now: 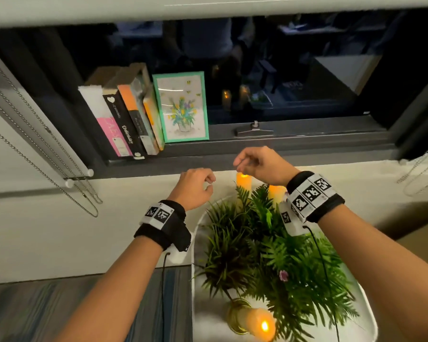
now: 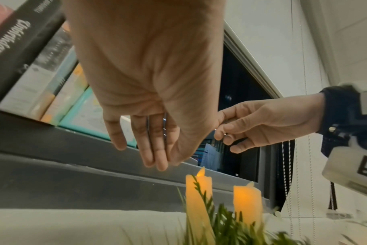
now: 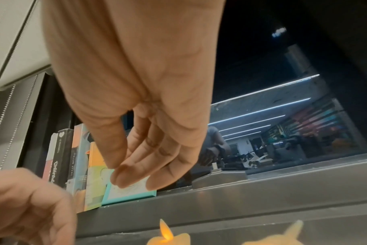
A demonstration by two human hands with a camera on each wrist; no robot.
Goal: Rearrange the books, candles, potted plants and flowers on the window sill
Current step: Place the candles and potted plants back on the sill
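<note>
Head view shows both hands, left hand (image 1: 195, 187) and right hand (image 1: 260, 164), loosely curled and empty above two lit candles (image 1: 244, 181), seemingly about to grasp one for the window sill (image 1: 294, 144).

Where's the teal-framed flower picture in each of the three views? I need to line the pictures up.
Head: the teal-framed picture stands upper centre on the sill, right of the books.
Left wrist: only a teal corner shows at mid left, behind the left hand.
Right wrist: its lower corner shows lower centre, under the right hand's fingertips.
Shared landmark: the black book spine.
</note>
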